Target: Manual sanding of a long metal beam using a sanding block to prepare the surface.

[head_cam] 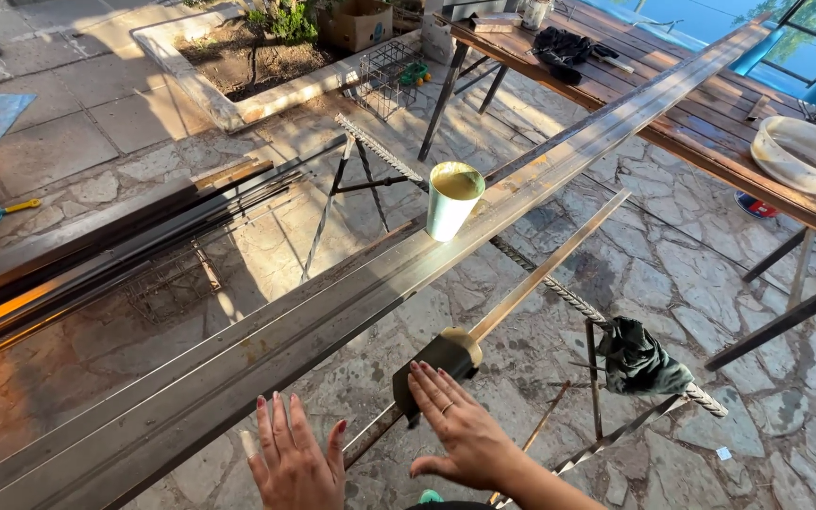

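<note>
Two open, empty hands are held flat: the left hand [293, 461] beside a long steel beam [351, 293], the right hand [455, 427] touching a black block [430, 366]; a paint cup [452, 199] is stood on the beam.

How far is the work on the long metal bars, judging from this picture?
Done: the long metal profile lies on the trestles, with the cup of yellowish liquid standing on it. In hand: the right hand touches a dark roller on the thinner bar; the left hand hovers open beside the profile. Left: both bars look mostly bare, and more bars lie on the ground.
</note>
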